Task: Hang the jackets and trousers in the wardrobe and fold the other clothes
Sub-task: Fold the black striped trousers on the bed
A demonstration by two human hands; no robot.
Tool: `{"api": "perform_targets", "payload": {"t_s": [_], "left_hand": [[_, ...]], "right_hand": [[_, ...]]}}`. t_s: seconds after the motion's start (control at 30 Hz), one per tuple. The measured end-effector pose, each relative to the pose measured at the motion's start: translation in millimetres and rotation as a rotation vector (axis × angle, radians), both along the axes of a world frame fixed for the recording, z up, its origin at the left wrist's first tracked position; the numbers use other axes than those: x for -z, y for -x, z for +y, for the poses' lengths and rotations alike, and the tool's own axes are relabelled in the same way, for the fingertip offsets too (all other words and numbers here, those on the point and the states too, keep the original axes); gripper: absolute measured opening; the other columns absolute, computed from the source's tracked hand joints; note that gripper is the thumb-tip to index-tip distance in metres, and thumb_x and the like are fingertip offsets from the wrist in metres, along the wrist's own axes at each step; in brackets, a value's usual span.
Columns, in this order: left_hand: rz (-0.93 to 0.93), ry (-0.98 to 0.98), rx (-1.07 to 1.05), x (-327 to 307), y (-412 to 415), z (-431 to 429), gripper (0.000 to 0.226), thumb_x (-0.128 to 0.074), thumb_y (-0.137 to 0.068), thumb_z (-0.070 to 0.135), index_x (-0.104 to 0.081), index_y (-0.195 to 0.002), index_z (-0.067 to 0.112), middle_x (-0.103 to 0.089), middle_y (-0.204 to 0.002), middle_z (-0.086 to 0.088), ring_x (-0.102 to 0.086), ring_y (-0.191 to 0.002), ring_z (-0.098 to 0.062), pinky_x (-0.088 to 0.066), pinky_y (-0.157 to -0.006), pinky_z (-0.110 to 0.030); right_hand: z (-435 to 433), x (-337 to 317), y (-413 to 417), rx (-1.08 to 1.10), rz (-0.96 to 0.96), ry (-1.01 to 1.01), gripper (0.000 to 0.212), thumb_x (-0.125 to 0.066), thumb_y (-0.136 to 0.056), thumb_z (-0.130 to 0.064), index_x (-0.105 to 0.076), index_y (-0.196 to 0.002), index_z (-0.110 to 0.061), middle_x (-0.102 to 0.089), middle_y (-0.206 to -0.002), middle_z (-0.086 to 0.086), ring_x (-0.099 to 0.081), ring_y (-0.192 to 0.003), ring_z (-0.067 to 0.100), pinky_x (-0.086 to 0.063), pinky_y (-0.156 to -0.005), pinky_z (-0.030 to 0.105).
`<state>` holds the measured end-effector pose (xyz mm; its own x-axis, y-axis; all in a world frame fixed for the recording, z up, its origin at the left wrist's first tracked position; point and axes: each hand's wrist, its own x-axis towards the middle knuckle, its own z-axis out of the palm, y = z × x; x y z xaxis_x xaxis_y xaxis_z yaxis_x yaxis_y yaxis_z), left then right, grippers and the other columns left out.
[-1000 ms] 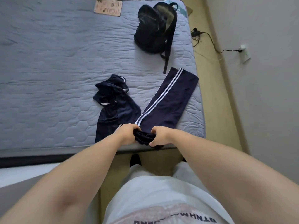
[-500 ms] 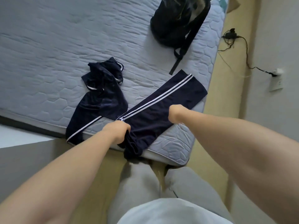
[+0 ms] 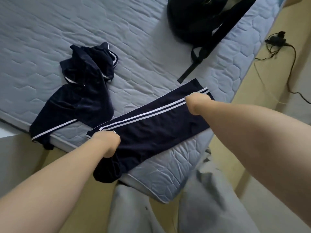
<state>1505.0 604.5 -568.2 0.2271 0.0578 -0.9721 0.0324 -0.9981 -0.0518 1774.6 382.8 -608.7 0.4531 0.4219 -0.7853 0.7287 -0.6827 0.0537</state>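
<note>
Trousers [image 3: 151, 130], navy, striped: across the mattress [image 3: 134, 39] near corner, long axis spanning my hands. My left hand [image 3: 106, 142] grasps the waist end at the mattress edge; my right hand [image 3: 197, 103] sits at the cuffs, grip hidden, cannot tell.

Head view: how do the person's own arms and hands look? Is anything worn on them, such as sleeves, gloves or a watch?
The left forearm and the right forearm are bare as far as the picture shows. No sleeve, watch or bracelet is visible. The left hand and the right hand wear no gloves. Their fingers are mostly hidden, so rings cannot be ruled out.
</note>
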Motion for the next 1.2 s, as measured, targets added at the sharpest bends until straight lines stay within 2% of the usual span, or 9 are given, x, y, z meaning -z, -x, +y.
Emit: {"api": "perform_targets", "payload": {"t_s": [0.2,0.43,0.53,0.63,0.73,0.87,1.03,1.13,1.2], "left_hand": [[-0.025,-0.011,-0.166,58,-43,-28,0.028,-0.053,-0.082,0.014,-0.066,-0.102,0.029,-0.066,-0.117,0.001,-0.063,-0.11,-0.023,-0.052,-0.088,-0.035],[-0.249,0.158,-0.372,99,-93,-68,0.023,-0.05,-0.077,0.015,-0.059,-0.087,0.034,-0.06,-0.095,0.011,-0.056,-0.102,-0.016,-0.027,-0.115,-0.044],[-0.353,0.259,-0.533,113,-108,-75,0.025,-0.047,-0.073,0.012,-0.059,-0.085,0.03,-0.063,-0.098,0.007,-0.057,-0.099,-0.021,-0.045,-0.086,-0.035],[-0.38,0.294,-0.575,121,-115,-79,0.026,-0.045,-0.071,0.014,-0.059,-0.084,0.03,-0.059,-0.093,0.012,-0.057,-0.096,-0.021,-0.05,-0.084,-0.038],[-0.414,0.27,-0.61,127,-121,-77,0.03,-0.04,-0.065,0.02,-0.06,-0.086,0.03,-0.06,-0.096,0.011,-0.057,-0.095,-0.021,-0.048,-0.08,-0.036],[-0.438,0.209,-0.721,140,-129,-69,0.035,-0.042,-0.064,0.028,-0.06,-0.092,0.037,-0.051,-0.105,0.012,-0.059,-0.097,-0.024,-0.045,-0.079,-0.035],[-0.48,0.105,-0.88,170,-132,-77,0.078,-0.054,-0.076,0.051,-0.035,-0.148,0.032,-0.03,-0.151,0.007,-0.054,-0.126,-0.032,-0.041,-0.103,-0.042],[-0.545,-0.001,-0.906,186,-137,-89,0.069,-0.042,-0.092,0.069,-0.041,-0.146,0.027,-0.038,-0.148,0.003,-0.055,-0.125,-0.031,-0.042,-0.102,-0.045],[-0.58,-0.078,-0.864,193,-141,-91,0.05,-0.041,-0.099,0.058,-0.052,-0.133,0.023,-0.048,-0.137,-0.003,-0.058,-0.118,-0.033,-0.043,-0.095,-0.043]], "right_hand": [[-15,108,-56,-0.28,-0.033,-0.073,0.047,-0.058,-0.09,-0.013,-0.044,-0.134,-0.018,-0.053,-0.129,0.009,-0.049,-0.12,0.032,-0.04,-0.095,0.044],[-23,148,-78,-0.388,0.013,-0.051,0.033,-0.055,-0.096,-0.033,-0.054,-0.127,-0.022,-0.051,-0.126,0.009,-0.051,-0.117,0.032,-0.037,-0.098,0.048],[-7,152,-90,-0.354,0.091,-0.204,0.019,-0.046,-0.101,-0.035,-0.052,-0.115,-0.023,-0.056,-0.119,0.007,-0.059,-0.107,0.033,-0.037,-0.093,0.047],[11,156,-98,-0.363,0.052,-0.355,0.018,-0.04,-0.104,-0.035,-0.049,-0.111,-0.021,-0.06,-0.114,0.009,-0.059,-0.104,0.035,-0.038,-0.092,0.047],[14,163,-99,-0.358,-0.007,-0.291,0.019,-0.045,-0.101,-0.028,-0.05,-0.118,-0.02,-0.058,-0.12,0.011,-0.054,-0.113,0.035,-0.035,-0.098,0.049],[2,166,-104,-0.274,-0.08,-0.211,0.038,-0.052,-0.089,-0.019,-0.051,-0.127,-0.02,-0.055,-0.13,0.01,-0.047,-0.123,0.034,-0.032,-0.101,0.051],[-13,163,-104,-0.026,-0.15,-0.166,0.05,-0.057,-0.084,-0.014,-0.044,-0.132,-0.014,-0.042,-0.134,0.017,-0.037,-0.125,0.039,-0.034,-0.103,0.051],[-17,164,-101,0.201,-0.118,-0.24,0.053,-0.057,-0.083,-0.004,-0.041,-0.132,-0.013,-0.037,-0.136,0.018,-0.037,-0.124,0.039,-0.039,-0.095,0.047],[-16,164,-99,0.332,-0.12,-0.306,0.054,-0.055,-0.082,0.001,-0.04,-0.132,-0.013,-0.037,-0.135,0.017,-0.039,-0.123,0.038,-0.04,-0.096,0.046]]}}
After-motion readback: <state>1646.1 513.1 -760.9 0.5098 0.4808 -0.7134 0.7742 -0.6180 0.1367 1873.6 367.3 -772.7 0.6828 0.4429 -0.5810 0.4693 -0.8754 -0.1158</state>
